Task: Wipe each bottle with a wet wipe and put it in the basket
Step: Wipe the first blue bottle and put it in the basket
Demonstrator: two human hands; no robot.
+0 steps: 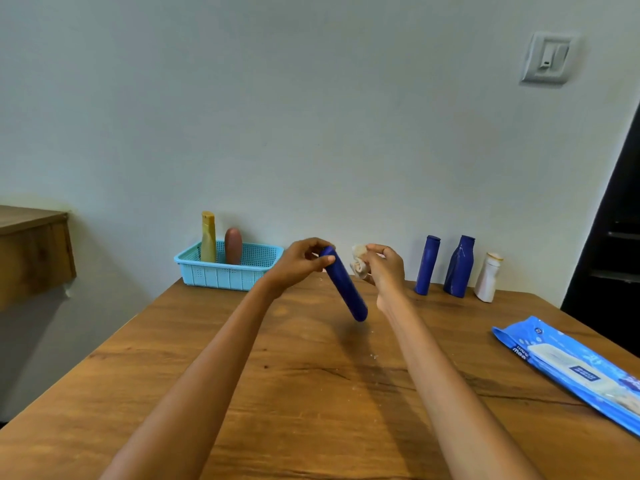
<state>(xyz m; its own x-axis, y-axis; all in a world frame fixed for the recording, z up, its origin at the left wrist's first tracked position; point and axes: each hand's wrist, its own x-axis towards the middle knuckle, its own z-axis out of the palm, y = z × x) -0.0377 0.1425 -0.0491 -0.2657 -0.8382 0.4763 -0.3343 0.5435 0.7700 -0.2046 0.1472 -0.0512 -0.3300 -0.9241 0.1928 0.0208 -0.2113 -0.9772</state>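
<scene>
Midway through the wiping step, the left hand (301, 261) pinches a tilted dark-blue bottle (344, 285) by its top above the desk (277, 393) while the right hand (386, 268) clutches a crumpled wet wipe (358, 261) beside it; next, probably, the far-left turquoise basket (225, 273).

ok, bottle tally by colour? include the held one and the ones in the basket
Blue: 3, one in the left hand at, two standing by the wall
Yellow: 1, in the basket at
Reddish-brown: 1, in the basket
White: 1, by the wall
Total: 6
</scene>
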